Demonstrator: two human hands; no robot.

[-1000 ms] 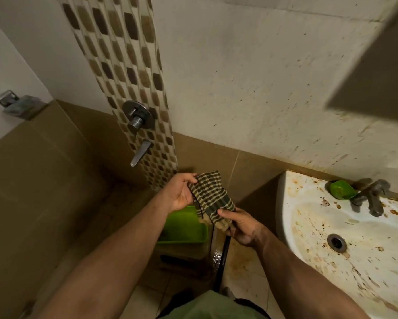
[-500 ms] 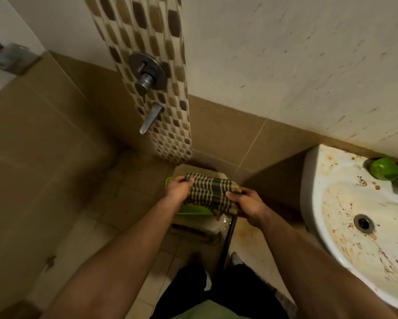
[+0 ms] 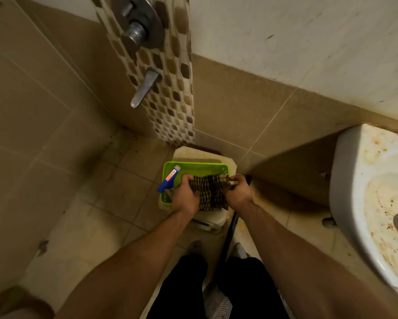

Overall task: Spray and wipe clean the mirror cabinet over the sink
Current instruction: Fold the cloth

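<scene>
A dark checked cloth (image 3: 209, 192) is stretched between my two hands, low over a green plastic basket (image 3: 200, 167). My left hand (image 3: 185, 197) grips its left end and my right hand (image 3: 237, 191) grips its right end. A spray bottle with a blue trigger head (image 3: 168, 182) lies in the left part of the basket, just left of my left hand. The basket rests on a white stool-like stand (image 3: 207, 223) on the floor. The mirror cabinet is out of view.
A stained white sink (image 3: 363, 180) juts out at the right. A metal shower valve (image 3: 137, 24) and spout (image 3: 145, 87) sit on the patterned tile strip above. A black stick (image 3: 230, 236) leans beside the stand. My legs are below.
My view has tilted down toward the floor. Both hands have lowered the cloth from chest height down onto the basket, and the spray bottle has come into sight.
</scene>
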